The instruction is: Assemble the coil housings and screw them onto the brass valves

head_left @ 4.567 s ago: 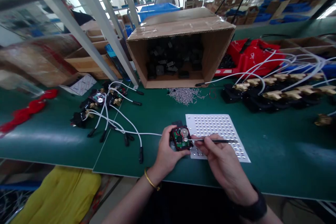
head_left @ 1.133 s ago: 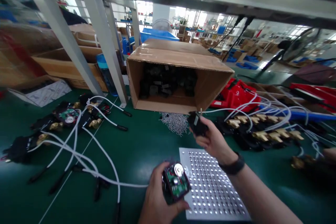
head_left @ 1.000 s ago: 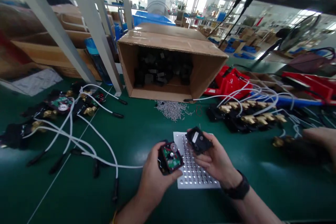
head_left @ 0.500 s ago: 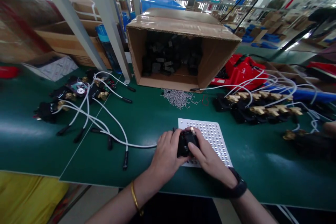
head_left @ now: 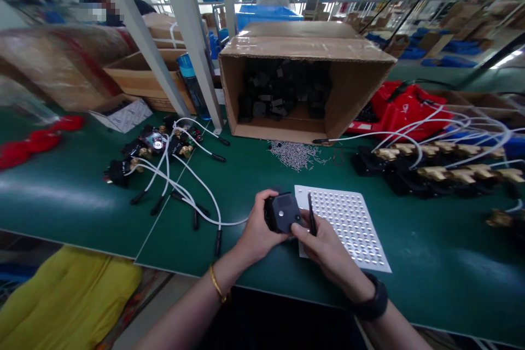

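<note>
My left hand [head_left: 257,229] is closed around the side of a black box-shaped housing [head_left: 287,212]. Its flat face is turned up and bears a small round silver dot near the middle. A white cable [head_left: 233,223] runs from the left towards my left hand, its end hidden there. My right hand [head_left: 324,243] has its thumb on the housing's lower right corner. Slim black tweezers [head_left: 311,213] stick up between its fingers. Under and beside the right hand lies a white sheet [head_left: 348,219] with rows of silver dots.
A cardboard box [head_left: 279,134] of black parts lies on its side behind a pile of small screws [head_left: 297,155]. Cabled units with brass fittings stand at left [head_left: 143,147] and right [head_left: 435,164]. A red bin [head_left: 406,112] is at back right.
The view has shifted, so the bench appears further right. The housing has been turned so its flat face with the silver dot shows. My right hand has slid to its corner, and the tweezers now stand upright.
</note>
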`<act>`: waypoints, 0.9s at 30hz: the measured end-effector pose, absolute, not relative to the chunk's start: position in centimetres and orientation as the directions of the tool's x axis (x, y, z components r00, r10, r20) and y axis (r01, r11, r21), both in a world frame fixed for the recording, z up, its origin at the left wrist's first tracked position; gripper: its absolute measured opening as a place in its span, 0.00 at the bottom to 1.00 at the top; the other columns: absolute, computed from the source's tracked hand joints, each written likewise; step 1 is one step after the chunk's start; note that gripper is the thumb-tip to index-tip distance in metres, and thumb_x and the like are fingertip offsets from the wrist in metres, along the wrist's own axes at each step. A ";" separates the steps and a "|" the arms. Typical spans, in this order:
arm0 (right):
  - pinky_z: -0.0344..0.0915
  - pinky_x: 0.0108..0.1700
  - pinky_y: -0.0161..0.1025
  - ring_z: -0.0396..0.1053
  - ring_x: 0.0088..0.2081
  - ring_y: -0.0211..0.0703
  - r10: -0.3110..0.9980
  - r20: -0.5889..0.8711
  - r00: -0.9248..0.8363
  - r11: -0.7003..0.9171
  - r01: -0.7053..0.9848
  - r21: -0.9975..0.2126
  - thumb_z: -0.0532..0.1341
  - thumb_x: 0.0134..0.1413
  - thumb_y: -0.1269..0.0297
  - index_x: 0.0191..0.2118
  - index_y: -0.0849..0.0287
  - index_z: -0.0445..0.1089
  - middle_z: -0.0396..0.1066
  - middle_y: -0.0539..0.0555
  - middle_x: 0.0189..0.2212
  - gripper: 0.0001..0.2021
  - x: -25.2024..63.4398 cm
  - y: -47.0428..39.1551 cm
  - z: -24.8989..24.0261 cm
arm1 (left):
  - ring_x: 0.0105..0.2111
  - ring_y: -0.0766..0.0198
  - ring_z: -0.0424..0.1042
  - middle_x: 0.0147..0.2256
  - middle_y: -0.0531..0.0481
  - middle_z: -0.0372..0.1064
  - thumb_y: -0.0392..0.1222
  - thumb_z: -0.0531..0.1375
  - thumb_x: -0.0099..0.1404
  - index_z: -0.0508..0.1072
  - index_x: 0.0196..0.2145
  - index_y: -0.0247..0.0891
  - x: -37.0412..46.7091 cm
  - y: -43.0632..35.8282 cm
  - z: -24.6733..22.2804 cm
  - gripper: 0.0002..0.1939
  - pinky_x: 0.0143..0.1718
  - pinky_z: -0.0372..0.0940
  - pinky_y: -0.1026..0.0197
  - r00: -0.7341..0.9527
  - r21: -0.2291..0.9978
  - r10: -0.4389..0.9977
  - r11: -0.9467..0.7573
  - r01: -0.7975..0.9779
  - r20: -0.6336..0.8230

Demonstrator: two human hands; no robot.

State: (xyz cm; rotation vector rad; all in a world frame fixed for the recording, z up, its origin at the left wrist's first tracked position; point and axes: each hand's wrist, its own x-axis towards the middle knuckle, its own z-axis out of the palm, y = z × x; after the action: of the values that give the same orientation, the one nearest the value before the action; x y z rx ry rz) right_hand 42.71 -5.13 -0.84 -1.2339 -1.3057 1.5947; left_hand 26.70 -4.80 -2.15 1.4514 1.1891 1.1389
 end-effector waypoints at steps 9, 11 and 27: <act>0.62 0.22 0.32 0.67 0.27 0.40 0.945 -0.239 -0.223 -0.262 -0.080 -0.962 0.66 0.43 0.54 0.44 0.61 0.67 0.70 0.57 0.36 0.23 41.5 -6.1 -0.4 | 0.37 0.60 0.67 0.39 0.46 0.68 0.54 0.54 0.61 0.61 0.48 0.37 25.1 -3.5 -1.7 0.22 0.38 0.61 0.61 0.182 0.983 0.983 0.039 -0.181 -0.005; 0.61 0.21 0.32 0.67 0.25 0.39 0.945 -0.247 -0.217 -0.269 -0.078 -0.960 0.66 0.43 0.54 0.44 0.60 0.67 0.70 0.56 0.36 0.23 41.5 -6.1 -0.5 | 0.36 0.62 0.67 0.37 0.47 0.68 0.50 0.55 0.61 0.66 0.42 0.36 25.4 -3.5 -1.6 0.17 0.37 0.60 0.63 0.127 0.989 0.992 0.036 -0.146 -0.018; 0.58 0.20 0.31 0.65 0.24 0.36 0.956 -0.198 -0.216 -0.207 -0.020 -0.978 0.62 0.50 0.57 0.46 0.60 0.64 0.69 0.55 0.37 0.19 41.3 -6.1 -0.9 | 0.38 0.62 0.67 0.38 0.47 0.68 0.48 0.53 0.64 0.67 0.41 0.36 25.5 -4.0 -2.2 0.14 0.40 0.61 0.62 0.074 0.986 0.997 0.017 -0.166 -0.004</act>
State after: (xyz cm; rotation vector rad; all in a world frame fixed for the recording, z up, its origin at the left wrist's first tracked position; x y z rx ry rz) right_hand 41.34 -6.08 -0.94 -1.2181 -1.2291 1.5419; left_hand 25.50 -3.98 -2.22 1.1115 1.0376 1.2225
